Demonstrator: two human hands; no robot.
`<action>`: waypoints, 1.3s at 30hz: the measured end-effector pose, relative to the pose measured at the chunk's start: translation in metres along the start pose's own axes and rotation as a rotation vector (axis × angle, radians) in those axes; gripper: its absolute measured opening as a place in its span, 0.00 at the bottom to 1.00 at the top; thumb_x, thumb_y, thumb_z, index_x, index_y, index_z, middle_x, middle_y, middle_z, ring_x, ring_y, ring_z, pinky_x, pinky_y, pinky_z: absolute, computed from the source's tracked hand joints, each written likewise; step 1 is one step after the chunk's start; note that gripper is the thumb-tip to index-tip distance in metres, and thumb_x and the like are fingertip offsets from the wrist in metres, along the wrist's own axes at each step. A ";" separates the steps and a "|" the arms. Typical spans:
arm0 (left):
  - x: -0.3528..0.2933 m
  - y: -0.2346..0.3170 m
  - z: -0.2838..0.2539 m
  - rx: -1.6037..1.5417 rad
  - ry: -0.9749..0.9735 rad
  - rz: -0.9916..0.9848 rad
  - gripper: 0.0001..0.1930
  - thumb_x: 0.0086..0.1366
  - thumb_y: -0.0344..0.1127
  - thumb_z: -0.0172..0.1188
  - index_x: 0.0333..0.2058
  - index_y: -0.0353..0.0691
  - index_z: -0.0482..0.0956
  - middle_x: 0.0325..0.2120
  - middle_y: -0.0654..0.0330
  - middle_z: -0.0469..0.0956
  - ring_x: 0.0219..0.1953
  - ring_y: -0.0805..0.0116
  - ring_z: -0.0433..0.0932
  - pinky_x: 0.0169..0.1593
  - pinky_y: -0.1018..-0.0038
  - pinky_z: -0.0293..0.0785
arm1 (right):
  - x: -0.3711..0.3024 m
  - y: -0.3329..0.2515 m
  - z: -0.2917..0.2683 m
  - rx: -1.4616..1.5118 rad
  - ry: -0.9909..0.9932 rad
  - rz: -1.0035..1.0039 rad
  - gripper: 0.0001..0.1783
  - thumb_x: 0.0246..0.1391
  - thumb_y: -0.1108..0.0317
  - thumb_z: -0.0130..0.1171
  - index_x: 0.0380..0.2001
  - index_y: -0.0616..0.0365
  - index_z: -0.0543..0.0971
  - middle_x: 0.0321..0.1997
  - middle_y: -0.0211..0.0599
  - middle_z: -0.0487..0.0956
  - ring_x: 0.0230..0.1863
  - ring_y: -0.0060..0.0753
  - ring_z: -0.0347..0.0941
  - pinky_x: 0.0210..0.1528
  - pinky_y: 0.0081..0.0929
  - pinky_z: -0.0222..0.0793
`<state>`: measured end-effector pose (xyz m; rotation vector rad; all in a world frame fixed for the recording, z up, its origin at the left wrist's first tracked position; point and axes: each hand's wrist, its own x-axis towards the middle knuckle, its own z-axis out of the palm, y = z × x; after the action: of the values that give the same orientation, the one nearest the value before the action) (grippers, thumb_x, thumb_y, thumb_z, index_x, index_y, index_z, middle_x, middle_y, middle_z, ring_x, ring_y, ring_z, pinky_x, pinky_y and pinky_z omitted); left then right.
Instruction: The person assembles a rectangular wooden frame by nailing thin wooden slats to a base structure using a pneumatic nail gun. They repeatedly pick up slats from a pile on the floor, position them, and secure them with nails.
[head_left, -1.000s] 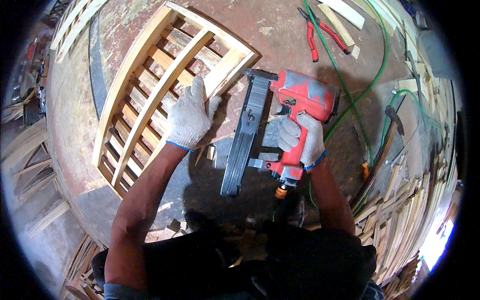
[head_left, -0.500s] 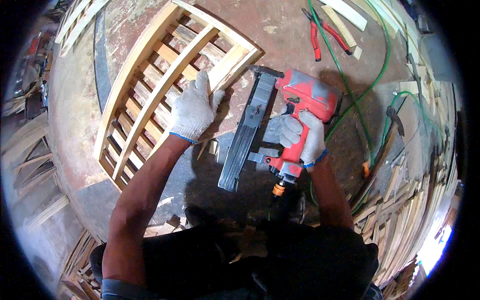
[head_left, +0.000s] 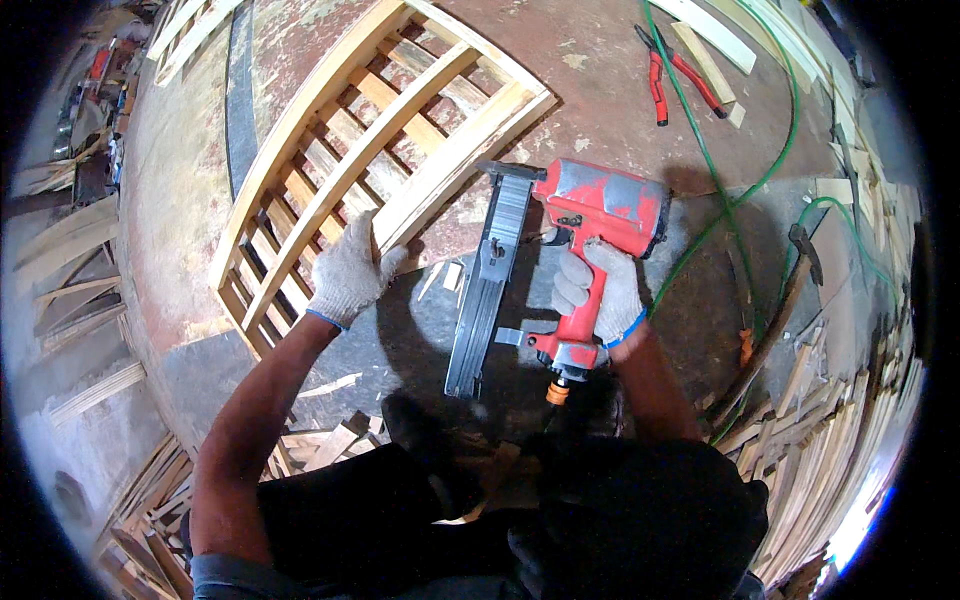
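Head view: left hand (head_left: 348, 272) grips near rail (head_left: 455, 162) of slatted wooden frame (head_left: 375, 145); right hand (head_left: 618, 290) closed round handle (head_left: 579, 312) of red nail gun (head_left: 605, 205); pliers (head_left: 658, 92) beyond.

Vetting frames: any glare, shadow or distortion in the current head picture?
Head view: bright glare at lower right; dark shadows either side of the red pneumatic gun; black fisheye corners, bending toward the rim; slatted wooden frame fairly sharp.
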<state>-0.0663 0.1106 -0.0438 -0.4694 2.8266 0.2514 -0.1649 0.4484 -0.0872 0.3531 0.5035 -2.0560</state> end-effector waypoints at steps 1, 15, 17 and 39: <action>-0.003 0.000 0.002 -0.038 -0.028 -0.067 0.37 0.65 0.59 0.61 0.60 0.34 0.65 0.41 0.41 0.80 0.45 0.41 0.82 0.48 0.51 0.76 | 0.003 0.001 -0.001 0.006 -0.004 0.010 0.15 0.62 0.52 0.53 0.29 0.51 0.72 0.18 0.24 0.64 0.18 0.27 0.63 0.24 0.31 0.62; 0.001 -0.007 0.000 -0.025 -0.058 0.017 0.34 0.66 0.61 0.59 0.54 0.34 0.69 0.33 0.43 0.81 0.38 0.40 0.84 0.41 0.51 0.79 | 0.007 0.010 -0.012 0.060 -0.031 0.027 0.12 0.63 0.56 0.53 0.35 0.53 0.73 0.19 0.24 0.65 0.18 0.30 0.65 0.23 0.34 0.65; 0.000 -0.004 -0.002 -0.003 -0.070 0.003 0.34 0.66 0.61 0.59 0.54 0.34 0.69 0.31 0.44 0.81 0.37 0.40 0.84 0.40 0.51 0.79 | 0.006 0.012 -0.012 0.073 -0.017 0.035 0.13 0.63 0.55 0.54 0.35 0.53 0.74 0.19 0.23 0.64 0.18 0.29 0.64 0.24 0.34 0.65; 0.034 0.079 -0.014 -0.096 -0.030 -0.047 0.30 0.64 0.58 0.61 0.50 0.38 0.66 0.41 0.40 0.80 0.41 0.36 0.82 0.46 0.47 0.76 | 0.012 -0.020 -0.004 -0.021 -0.039 -0.027 0.16 0.61 0.53 0.56 0.26 0.51 0.70 0.18 0.24 0.64 0.17 0.26 0.62 0.23 0.30 0.61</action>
<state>-0.1272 0.1709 -0.0301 -0.5473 2.7801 0.3830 -0.1882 0.4504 -0.0923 0.2949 0.5083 -2.0785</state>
